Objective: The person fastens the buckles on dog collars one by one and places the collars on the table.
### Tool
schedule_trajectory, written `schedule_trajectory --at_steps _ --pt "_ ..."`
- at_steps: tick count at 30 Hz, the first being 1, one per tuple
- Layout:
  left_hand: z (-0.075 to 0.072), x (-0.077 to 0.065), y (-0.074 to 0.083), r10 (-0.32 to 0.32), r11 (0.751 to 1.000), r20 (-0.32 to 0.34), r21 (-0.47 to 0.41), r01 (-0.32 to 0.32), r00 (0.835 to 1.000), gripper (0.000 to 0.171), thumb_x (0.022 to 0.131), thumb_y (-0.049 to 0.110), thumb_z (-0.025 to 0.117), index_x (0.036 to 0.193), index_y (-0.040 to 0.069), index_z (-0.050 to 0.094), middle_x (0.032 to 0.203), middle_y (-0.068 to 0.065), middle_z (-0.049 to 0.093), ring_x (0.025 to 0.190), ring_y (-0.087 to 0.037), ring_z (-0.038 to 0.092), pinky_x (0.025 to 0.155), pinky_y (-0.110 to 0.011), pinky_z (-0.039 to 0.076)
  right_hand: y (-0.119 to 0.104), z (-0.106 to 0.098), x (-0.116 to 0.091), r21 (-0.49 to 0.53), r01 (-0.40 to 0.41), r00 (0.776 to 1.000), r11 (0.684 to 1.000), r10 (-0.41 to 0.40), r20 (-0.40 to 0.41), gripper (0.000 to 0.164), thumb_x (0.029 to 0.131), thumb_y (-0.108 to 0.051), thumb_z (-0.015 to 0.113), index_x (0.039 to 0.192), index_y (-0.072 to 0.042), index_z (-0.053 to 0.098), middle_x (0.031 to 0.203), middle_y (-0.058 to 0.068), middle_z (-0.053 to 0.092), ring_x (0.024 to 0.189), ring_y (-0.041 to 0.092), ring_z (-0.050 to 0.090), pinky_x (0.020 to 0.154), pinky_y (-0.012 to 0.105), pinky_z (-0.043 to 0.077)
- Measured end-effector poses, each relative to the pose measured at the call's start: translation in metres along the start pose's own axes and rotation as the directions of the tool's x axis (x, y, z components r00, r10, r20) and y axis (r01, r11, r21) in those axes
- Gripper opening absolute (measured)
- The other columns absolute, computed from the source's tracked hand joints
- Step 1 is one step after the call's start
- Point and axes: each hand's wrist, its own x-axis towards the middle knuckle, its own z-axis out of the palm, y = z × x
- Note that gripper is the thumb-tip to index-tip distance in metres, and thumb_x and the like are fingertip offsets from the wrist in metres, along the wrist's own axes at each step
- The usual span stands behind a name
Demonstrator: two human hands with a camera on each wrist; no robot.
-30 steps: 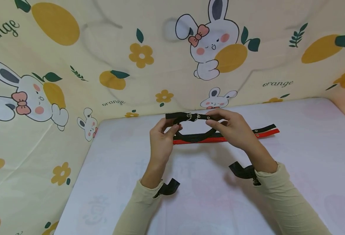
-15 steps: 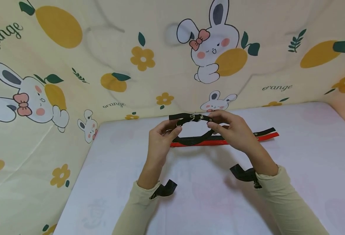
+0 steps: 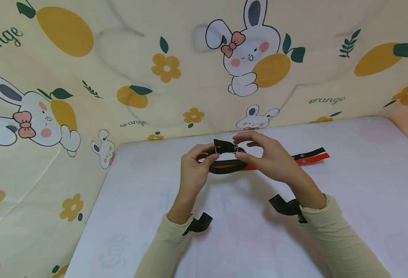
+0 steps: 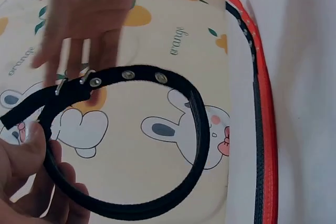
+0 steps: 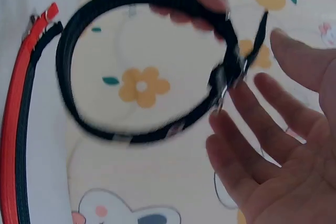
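My left hand (image 3: 193,170) pinches a black collar (image 4: 203,124), buckled into a round loop, between thumb and fingers. It is raised over the table, its free strap end (image 3: 223,146) sticking out past the metal buckle (image 4: 86,77). Metal eyelets (image 4: 128,75) show along the band. My right hand (image 3: 273,160) is at the buckle side, fingers mostly extended and thumb spread apart, fingertips right at the buckle in the right wrist view. Behind the loop lie a second black collar (image 4: 258,145) and a red collar (image 4: 269,145), stretched side by side; the hands partly cover them in the head view.
A white-covered table (image 3: 232,231) spreads below both hands. A cream cloth (image 3: 176,23) printed with rabbits and oranges hangs behind and at the left. Black straps (image 3: 200,223) stick out from both sleeve cuffs.
The looped collar has turned, so its opening looks narrower and its free end sits further right. My right hand's fingers have loosened from the band and shifted left toward the buckle.
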Motion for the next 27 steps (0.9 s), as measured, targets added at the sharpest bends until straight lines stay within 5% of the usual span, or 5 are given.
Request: schedule_trajectory --at_steps 7,12,18,27 --pt "0.005 -0.004 0.001 0.089 0.996 0.032 0.024 -0.089 0.996 0.023 0.082 -0.001 0.077 0.105 0.001 0.077 0.098 -0.014 0.073 0.095 -0.023 0.067 0.082 -0.023 0.054 -0.008 0.013 0.000 -0.030 0.033 0.996 0.999 -0.036 -0.084 0.036 0.094 -0.032 0.069 0.129 -0.026 0.066 0.128 -0.005 0.068 0.115 0.019 0.064 0.094 0.041 0.050" --pt "0.007 -0.005 0.004 0.094 0.995 0.023 0.017 -0.094 0.995 0.024 0.082 0.000 0.077 0.106 0.001 0.077 0.099 -0.014 0.072 0.096 -0.023 0.068 0.081 -0.021 0.055 -0.009 0.015 -0.001 -0.016 0.074 0.979 0.997 -0.076 -0.189 0.028 0.092 -0.024 0.072 0.120 -0.024 0.072 0.116 -0.004 0.073 0.100 0.012 0.066 0.087 0.027 0.050" --pt "0.009 -0.006 0.006 0.056 0.998 0.003 0.023 -0.056 0.998 0.024 0.082 0.001 0.077 0.106 0.005 0.078 0.098 -0.011 0.072 0.087 -0.015 0.064 0.071 -0.016 0.051 -0.010 0.015 -0.001 -0.006 0.125 0.968 0.992 -0.123 -0.218 0.025 0.091 -0.017 0.073 0.116 -0.019 0.074 0.115 -0.001 0.072 0.101 0.009 0.064 0.085 0.017 0.054" --pt "0.010 -0.009 0.009 0.044 0.997 -0.012 0.059 -0.043 0.999 0.024 0.084 0.004 0.076 0.107 0.011 0.079 0.099 -0.007 0.072 0.082 -0.012 0.064 0.067 -0.017 0.049 -0.013 0.015 -0.003 0.003 0.029 0.975 1.000 -0.028 -0.219 0.016 0.093 -0.017 0.070 0.107 -0.020 0.076 0.107 -0.004 0.072 0.100 0.005 0.062 0.081 0.016 0.055"
